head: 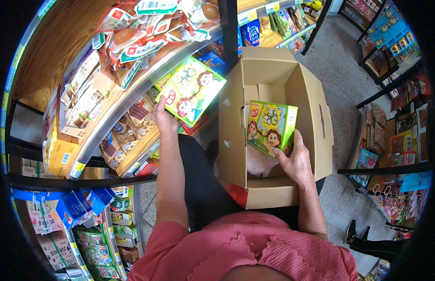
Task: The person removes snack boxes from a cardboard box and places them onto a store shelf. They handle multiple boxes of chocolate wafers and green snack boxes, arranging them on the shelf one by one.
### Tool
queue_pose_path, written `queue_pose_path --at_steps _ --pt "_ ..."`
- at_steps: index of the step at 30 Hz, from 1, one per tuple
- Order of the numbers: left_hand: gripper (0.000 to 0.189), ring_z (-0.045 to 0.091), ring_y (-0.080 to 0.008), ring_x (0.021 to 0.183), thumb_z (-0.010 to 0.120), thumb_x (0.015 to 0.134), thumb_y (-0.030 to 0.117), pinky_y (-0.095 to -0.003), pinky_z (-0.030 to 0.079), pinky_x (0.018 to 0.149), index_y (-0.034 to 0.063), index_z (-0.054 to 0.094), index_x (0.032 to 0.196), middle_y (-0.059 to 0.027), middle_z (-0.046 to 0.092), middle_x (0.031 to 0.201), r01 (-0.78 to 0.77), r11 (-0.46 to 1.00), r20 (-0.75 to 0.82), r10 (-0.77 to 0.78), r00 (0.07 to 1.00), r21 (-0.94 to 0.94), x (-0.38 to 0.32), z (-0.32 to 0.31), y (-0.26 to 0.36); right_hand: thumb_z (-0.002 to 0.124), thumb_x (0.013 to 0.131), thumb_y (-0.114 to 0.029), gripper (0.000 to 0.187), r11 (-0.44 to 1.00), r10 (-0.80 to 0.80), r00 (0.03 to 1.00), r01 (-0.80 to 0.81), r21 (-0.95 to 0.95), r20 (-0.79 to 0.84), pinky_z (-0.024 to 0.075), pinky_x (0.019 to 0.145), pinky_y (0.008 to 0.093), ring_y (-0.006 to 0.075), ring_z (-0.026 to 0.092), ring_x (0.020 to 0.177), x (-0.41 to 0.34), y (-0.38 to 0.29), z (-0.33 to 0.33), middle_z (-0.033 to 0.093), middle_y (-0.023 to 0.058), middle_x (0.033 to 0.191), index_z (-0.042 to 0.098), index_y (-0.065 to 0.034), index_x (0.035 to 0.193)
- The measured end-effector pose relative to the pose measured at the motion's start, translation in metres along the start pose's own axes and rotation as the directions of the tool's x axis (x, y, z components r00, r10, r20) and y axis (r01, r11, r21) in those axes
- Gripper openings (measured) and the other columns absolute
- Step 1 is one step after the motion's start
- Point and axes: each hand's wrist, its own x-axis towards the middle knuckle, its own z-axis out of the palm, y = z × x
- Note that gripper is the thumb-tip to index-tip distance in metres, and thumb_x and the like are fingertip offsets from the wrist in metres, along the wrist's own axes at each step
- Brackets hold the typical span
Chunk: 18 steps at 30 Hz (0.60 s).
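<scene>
My left hand [165, 117] grips the near edge of a green and white snack box [192, 91] printed with cartoon children. That box sits at the front of the left shelf, with more green packaging partly hidden behind it. In my right hand [297, 159] is a similar green snack box [270, 128], tilted inside the mouth of an open cardboard carton [233, 147]. My thumb lies on its lower front corner. Beneath this box, a pale pinkish cloth [260, 163] shows in the carton. The carton rests over my legs, its flaps folded outward.
Net-bagged brown eggs [133, 37] fill the upper left shelf, beside packaged drinks or snacks [87, 102]. Brown snack packs [131, 128] occupy the shelf below. A black shelf post [228, 31] rises between my two boxes. Across the aisle floor [321, 75] stand more racks; another person's shoes [351, 232] show lower right.
</scene>
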Motion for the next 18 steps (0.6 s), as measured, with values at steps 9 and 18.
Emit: queue_pose_path --at_steps 9,18 --pt "0.045 0.061 -0.03 0.102 0.059 0.089 0.026 -0.0429 0.049 0.091 -0.0038 0.05 0.121 -0.0187 0.061 0.115 0.45 0.874 0.319 -0.381 0.868 -0.181 -0.019 0.016 -0.01 0.071 0.076 -0.013 0.069 1.0 0.005 1.0 -0.004 -0.026 0.01 0.0524 0.077 0.0381 0.0352 0.065 0.09 0.002 -0.007 -0.002 0.063 0.028 0.098 0.034 0.01 0.129" --pt "0.043 0.061 -0.029 0.102 0.06 0.089 0.024 -0.0423 0.049 0.091 -0.0031 0.05 0.121 -0.0186 0.061 0.114 0.454 0.871 0.348 -0.373 0.86 -0.187 -0.023 0.027 -0.014 0.072 0.077 -0.014 0.068 1.0 0.005 1.0 -0.005 -0.007 0.018 0.0523 0.076 0.0423 0.0408 0.063 0.091 0.002 -0.004 -0.001 0.06 0.0305 0.102 0.034 0.0083 0.129"
